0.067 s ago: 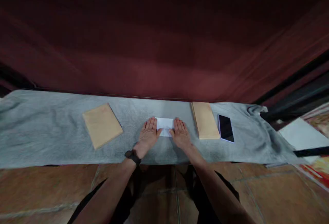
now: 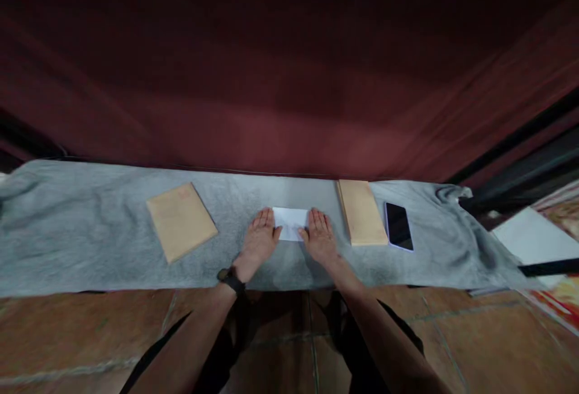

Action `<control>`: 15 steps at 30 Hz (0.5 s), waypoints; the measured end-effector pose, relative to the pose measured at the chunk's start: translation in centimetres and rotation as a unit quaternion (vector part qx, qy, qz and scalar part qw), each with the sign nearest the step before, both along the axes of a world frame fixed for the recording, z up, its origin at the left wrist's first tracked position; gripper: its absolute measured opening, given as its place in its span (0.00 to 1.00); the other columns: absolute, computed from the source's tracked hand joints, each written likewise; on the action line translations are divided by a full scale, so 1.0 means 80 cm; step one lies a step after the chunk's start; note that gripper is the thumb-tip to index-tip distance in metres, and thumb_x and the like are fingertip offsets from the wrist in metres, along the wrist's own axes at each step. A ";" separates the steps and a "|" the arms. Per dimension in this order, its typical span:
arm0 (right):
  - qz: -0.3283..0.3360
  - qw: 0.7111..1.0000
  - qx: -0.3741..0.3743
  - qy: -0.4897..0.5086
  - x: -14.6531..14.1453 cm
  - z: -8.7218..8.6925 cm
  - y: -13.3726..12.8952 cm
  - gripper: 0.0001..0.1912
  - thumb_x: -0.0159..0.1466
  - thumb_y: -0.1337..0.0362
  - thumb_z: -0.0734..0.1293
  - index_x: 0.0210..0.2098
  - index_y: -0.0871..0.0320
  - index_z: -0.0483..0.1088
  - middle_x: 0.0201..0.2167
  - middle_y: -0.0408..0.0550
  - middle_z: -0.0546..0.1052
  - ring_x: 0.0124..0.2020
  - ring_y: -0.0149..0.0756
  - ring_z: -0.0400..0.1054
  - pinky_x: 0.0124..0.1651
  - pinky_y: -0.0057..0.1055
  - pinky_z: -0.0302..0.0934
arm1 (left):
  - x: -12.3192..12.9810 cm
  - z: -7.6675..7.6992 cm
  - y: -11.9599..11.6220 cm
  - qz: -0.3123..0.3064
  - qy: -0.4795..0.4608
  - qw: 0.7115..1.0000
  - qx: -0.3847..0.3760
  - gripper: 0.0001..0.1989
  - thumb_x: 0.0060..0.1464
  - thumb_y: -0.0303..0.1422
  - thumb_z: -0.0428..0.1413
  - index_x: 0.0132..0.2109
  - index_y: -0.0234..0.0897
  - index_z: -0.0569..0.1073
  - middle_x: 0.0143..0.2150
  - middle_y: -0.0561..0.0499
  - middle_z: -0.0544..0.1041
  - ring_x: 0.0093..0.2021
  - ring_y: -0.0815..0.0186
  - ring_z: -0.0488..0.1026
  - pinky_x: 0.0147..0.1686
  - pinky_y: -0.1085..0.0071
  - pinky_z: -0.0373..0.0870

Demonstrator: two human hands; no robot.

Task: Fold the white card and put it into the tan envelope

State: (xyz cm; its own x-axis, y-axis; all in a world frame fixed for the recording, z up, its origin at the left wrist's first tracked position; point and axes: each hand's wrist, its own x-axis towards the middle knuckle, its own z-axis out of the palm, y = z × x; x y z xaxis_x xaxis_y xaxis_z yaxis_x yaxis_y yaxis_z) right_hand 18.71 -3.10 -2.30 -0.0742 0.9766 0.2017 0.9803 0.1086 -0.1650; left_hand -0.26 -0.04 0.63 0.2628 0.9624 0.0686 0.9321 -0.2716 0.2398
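Observation:
A small white sheet of paper [image 2: 291, 218] lies on the grey cloth [image 2: 280, 267] in front of me. My left hand [image 2: 260, 238] rests flat at its left edge, fingers stretched out and the thumb touching the paper. At the right edge my right hand [image 2: 320, 238] lies flat in the same way, its thumb pointing inward onto the sheet. Neither hand grips anything. The paper's side edges are partly covered by the hands. A dark watch [image 2: 231, 279] is on the left wrist.
To the left lies a tan envelope-like flat piece [image 2: 181, 222], turned at an angle. A stack of similar tan pieces [image 2: 363, 213] is on the right, beside a phone [image 2: 398, 225] with a dark screen. A dark red upright surface [image 2: 289, 134] borders the cloth's far side.
My left hand has shifted slightly to the left and my right hand slightly to the right, showing a little more of the paper between them.

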 end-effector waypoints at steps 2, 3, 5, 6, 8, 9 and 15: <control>0.017 1.000 -0.008 0.008 -0.005 0.004 -0.005 0.37 0.72 0.49 0.55 0.69 0.74 0.52 0.70 0.67 0.54 0.72 0.52 0.47 0.72 0.50 0.39 | -0.002 0.006 0.001 0.023 -0.039 0.999 -0.011 0.29 0.64 0.34 0.47 0.67 0.20 0.60 0.65 0.31 0.67 0.65 0.51 0.64 0.64 0.59 0.59; 0.041 0.999 -0.016 0.014 -0.009 0.006 -0.008 0.38 0.72 0.47 0.55 0.69 0.72 0.51 0.71 0.65 0.54 0.73 0.51 0.46 0.72 0.50 0.39 | -0.003 0.008 0.003 0.032 -0.068 0.997 -0.021 0.29 0.64 0.33 0.47 0.67 0.21 0.60 0.63 0.31 0.70 0.63 0.52 0.67 0.62 0.59 0.61; 0.091 0.995 -0.038 0.023 -0.020 0.011 -0.015 0.41 0.70 0.43 0.55 0.70 0.69 0.51 0.71 0.63 0.52 0.73 0.50 0.46 0.73 0.48 0.39 | -0.003 0.009 0.007 0.054 -0.137 0.988 -0.045 0.28 0.62 0.32 0.49 0.66 0.23 0.62 0.59 0.32 0.73 0.59 0.53 0.71 0.59 0.60 0.64; 0.106 0.993 -0.049 0.025 -0.027 0.013 -0.018 0.42 0.69 0.42 0.55 0.70 0.68 0.51 0.72 0.62 0.51 0.73 0.50 0.45 0.73 0.48 0.40 | -0.003 0.008 0.010 0.070 -0.177 0.980 -0.060 0.28 0.60 0.32 0.51 0.65 0.25 0.63 0.57 0.33 0.75 0.57 0.53 0.72 0.57 0.60 0.66; 0.113 0.991 -0.062 0.027 -0.039 0.015 -0.024 0.43 0.68 0.41 0.57 0.70 0.68 0.52 0.72 0.63 0.50 0.73 0.51 0.45 0.73 0.49 0.39 | -0.003 0.006 0.016 0.105 -0.276 0.951 -0.090 0.29 0.55 0.30 0.56 0.64 0.29 0.65 0.51 0.37 0.78 0.50 0.55 0.75 0.51 0.62 0.70; 0.110 0.991 -0.065 0.028 -0.044 0.016 -0.026 0.43 0.67 0.42 0.58 0.70 0.68 0.52 0.72 0.63 0.50 0.73 0.52 0.46 0.73 0.50 0.39 | -0.002 0.004 0.017 0.128 -0.335 0.927 -0.109 0.30 0.52 0.28 0.57 0.63 0.32 0.66 0.47 0.41 0.79 0.46 0.57 0.76 0.46 0.63 0.71; 0.085 0.991 -0.050 0.094 -0.051 0.028 -0.023 0.35 0.69 0.54 0.60 0.69 0.68 0.54 0.70 0.63 0.57 0.70 0.51 0.53 0.72 0.48 0.45 | 0.009 0.021 0.012 0.183 -0.609 0.741 -0.217 0.34 0.44 0.24 0.59 0.61 0.35 0.69 0.34 0.53 0.77 0.30 0.68 0.72 0.31 0.73 0.66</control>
